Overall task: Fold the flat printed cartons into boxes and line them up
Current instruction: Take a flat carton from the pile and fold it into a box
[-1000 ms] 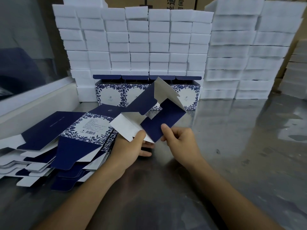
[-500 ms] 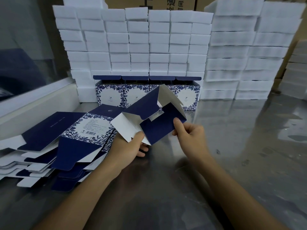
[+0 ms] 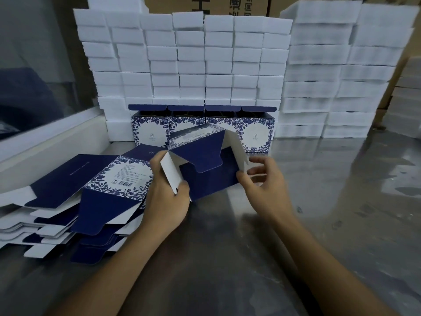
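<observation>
A navy and white carton [image 3: 205, 169] with a floral print is half opened into a box shape just above the steel table, its end flaps facing me. My left hand [image 3: 166, 197] grips its left white flap, thumb on the front. My right hand [image 3: 262, 183] touches the carton's right edge with the thumb, its fingers spread and loosely bent. A pile of flat cartons [image 3: 75, 197] lies at the left. Several folded boxes [image 3: 202, 126] stand in a row at the back, lids up.
Tall stacks of white foam blocks [image 3: 193, 58] wall off the back, with more stacks [image 3: 337, 71] at the right. A white ledge with a glass pane [image 3: 52, 135] runs along the left. The steel tabletop [image 3: 330, 213] is shiny and reflective.
The carton has swung from a flat tilted sheet into an opened box shape. My left hand moved up along its left flap; my right hand slid to the right edge and loosened its pinch.
</observation>
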